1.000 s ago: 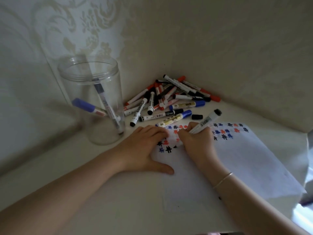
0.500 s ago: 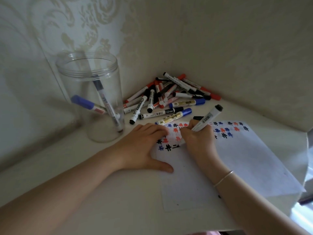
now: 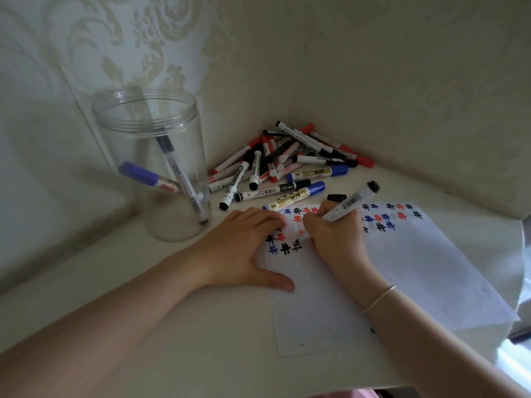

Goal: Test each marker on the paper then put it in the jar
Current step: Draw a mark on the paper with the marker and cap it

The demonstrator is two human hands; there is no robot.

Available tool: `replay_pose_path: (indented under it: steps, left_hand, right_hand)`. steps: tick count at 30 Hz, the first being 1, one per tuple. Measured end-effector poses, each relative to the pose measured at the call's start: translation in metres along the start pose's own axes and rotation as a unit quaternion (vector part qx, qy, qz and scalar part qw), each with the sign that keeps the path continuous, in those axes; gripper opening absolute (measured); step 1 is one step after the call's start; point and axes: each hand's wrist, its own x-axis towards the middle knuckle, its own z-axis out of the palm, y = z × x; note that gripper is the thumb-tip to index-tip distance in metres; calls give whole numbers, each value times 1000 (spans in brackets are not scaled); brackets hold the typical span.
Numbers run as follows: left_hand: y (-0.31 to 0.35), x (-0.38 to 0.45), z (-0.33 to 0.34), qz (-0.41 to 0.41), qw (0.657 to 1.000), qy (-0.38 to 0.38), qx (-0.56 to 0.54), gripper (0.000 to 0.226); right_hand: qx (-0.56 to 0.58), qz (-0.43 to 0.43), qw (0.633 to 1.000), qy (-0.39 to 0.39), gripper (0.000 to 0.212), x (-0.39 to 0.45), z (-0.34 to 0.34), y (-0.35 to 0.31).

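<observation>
White sheet of paper [image 3: 402,271], flat on pale tabletop [image 3: 143,297], rows of black, red and blue hash marks at its 12 o'clock edge. Left hand [image 3: 244,248], fingers straight, pressing the paper's 9 o'clock edge. Right hand [image 3: 336,234], fingers curled around white black-ended marker [image 3: 352,201], tip hidden behind the hand. Loose black cap [image 3: 336,197] just beyond. Pile of capped markers [image 3: 287,165] at 12 o'clock in the corner. Clear plastic jar [image 3: 152,168] at 10 o'clock, upright, two markers inside.
</observation>
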Motion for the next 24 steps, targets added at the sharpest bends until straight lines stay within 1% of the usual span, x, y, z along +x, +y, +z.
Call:
replay_pose_path:
  steps: [3, 5, 6, 8, 10, 11, 12, 13, 14, 15, 16, 18, 20, 21, 23, 24]
  left_hand:
    - [0, -1, 0, -2, 1000, -3, 0, 100]
    - [-1, -1, 0, -2, 1000, -2, -1, 99]
    - [-1, -1, 0, -1, 1000, -3, -2, 99]
    - [-1, -1, 0, -3, 1000, -9, -1, 100]
    - [-1, -1, 1, -7, 1000, -15, 0, 102]
    - [-1, -1, 1, -9, 1000, -16, 0, 102]
    - [-1, 0, 1, -9, 1000, -17, 1, 103]
    - [-2, 0, 2, -9, 1000, -18, 1, 104]
    - [-2, 0, 2, -8, 1000, -17, 1, 104]
    - [-2, 0, 3, -7, 1000, -14, 1, 104]
    - [-2, 0, 3, -4, 1000, -11, 2, 103]
    - [-3, -1, 3, 1, 1000, -3, 5, 102]
    - [-2, -1, 3, 6, 1000, 3, 6, 102]
    - [-3, -1, 3, 7, 1000, 4, 5, 101]
    - [-3, -1, 3, 2, 1000, 10, -16, 99]
    - [-4, -2, 3, -6, 999, 24, -44, 95]
  right_hand:
    - [-13, -4, 1000, -6, 31, 1, 2, 3]
    - [13, -10, 1000, -3, 22, 1, -1, 4]
    - [48, -12, 999, 7, 17, 2, -5, 1]
    - [127, -13, 991, 37, 15, 9, -18, -6]
    - [138, -37, 988, 68, 2, 26, -35, -10]
    - [93, -59, 990, 86, 7, 35, -43, -9]
    - [7, -90, 992, 94, 17, 45, -51, -5]
    - [-109, -120, 983, 87, 28, 54, -57, 0]
    - [-218, -137, 964, 63, 39, 60, -60, 4]
    - [-291, -144, 945, 33, 46, 65, -61, 8]
    - [-333, -142, 932, 2, 50, 69, -60, 12]
    - [-390, -131, 911, -39, 47, 73, -57, 16]
    - [-417, -113, 900, -57, 36, 75, -55, 16]
    - [-421, -118, 897, -58, 30, 76, -54, 16]
    - [-407, -162, 897, -56, 22, 74, -52, 10]
    - [-378, -185, 904, -73, 19, 70, -50, 4]
